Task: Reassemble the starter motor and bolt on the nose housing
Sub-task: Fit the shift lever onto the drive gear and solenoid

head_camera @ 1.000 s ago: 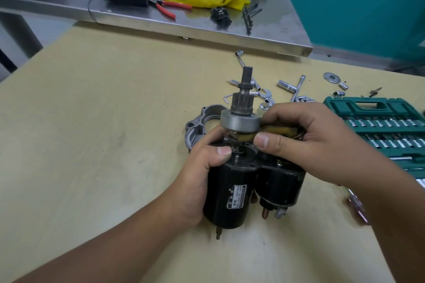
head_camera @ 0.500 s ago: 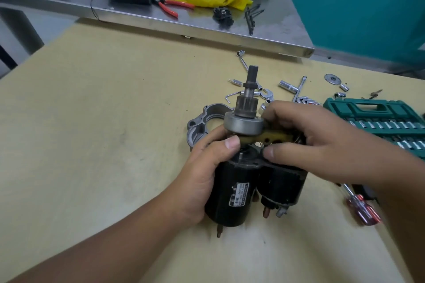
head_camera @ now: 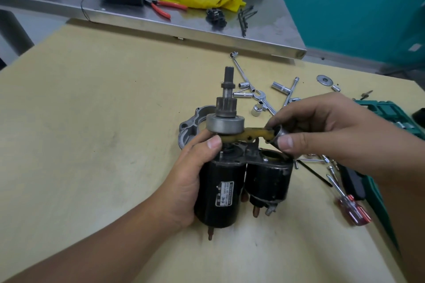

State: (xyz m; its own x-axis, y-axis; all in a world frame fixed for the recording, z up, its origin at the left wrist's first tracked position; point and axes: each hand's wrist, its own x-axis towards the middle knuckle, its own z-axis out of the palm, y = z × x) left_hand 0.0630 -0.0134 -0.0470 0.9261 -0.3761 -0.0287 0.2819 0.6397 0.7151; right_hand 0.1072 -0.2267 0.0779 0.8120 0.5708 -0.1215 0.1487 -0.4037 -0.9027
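The black starter motor body [head_camera: 218, 193] stands upright on the table with its black solenoid [head_camera: 269, 179] beside it on the right. My left hand [head_camera: 190, 177] grips the motor body, thumb pressed under the silver drive clutch [head_camera: 224, 123], whose pinion and shaft [head_camera: 227, 92] point up. A yellowish shift fork [head_camera: 248, 136] reaches from under the clutch to the right. My right hand [head_camera: 326, 131] pinches a small metal plunger [head_camera: 281, 132] at the fork's far end, just above the solenoid's open bore [head_camera: 271, 155]. The grey nose housing [head_camera: 193, 122] lies behind the motor.
Loose sockets and wrenches [head_camera: 259, 96] lie behind the motor. A green socket case [head_camera: 395, 117] sits at the right, a red-handled screwdriver [head_camera: 349, 209] in front of it. A steel bench [head_camera: 207, 27] with pliers and a yellow rag stands at the back.
My right hand has drawn back to the right, lifting the plunger clear of the solenoid bore and uncovering the shift fork. The left hand keeps its grip on the motor.
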